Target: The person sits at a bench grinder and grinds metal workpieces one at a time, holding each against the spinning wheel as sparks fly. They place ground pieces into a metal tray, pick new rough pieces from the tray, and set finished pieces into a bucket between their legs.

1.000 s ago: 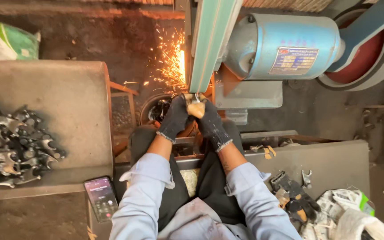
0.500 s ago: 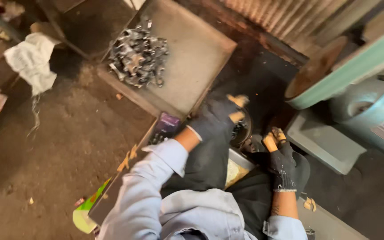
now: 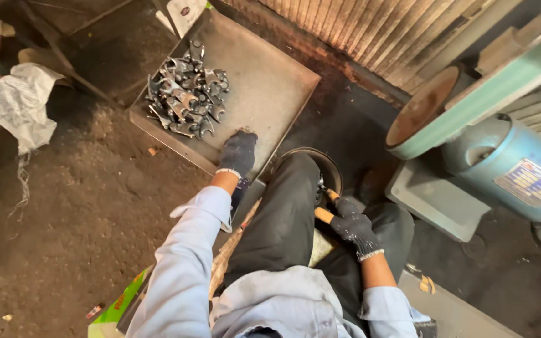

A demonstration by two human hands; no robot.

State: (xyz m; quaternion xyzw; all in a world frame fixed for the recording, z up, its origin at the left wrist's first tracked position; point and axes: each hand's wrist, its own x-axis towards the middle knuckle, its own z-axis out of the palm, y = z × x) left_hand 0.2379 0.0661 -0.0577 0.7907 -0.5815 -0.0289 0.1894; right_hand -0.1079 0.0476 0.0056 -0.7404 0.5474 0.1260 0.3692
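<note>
My left hand, in a dark knitted glove, reaches out over the near edge of a flat metal tray. A pile of several dark forged metal parts lies on that tray, a little beyond the fingers; whether the hand holds anything is hidden. My right hand, also gloved, rests between my knees and grips a tool with orange handles. Both arms wear light blue sleeves, and my legs are in dark trousers.
A belt grinder with a green belt and a blue motor stands at the right. A round dark basin sits behind my knee. A white cloth lies on the dirt floor at left. Corrugated metal wall behind.
I have turned away from the sparking grinder toward the tray. My left hand has moved out to the tray's near edge; my right hand has dropped between my knees with the tool.
</note>
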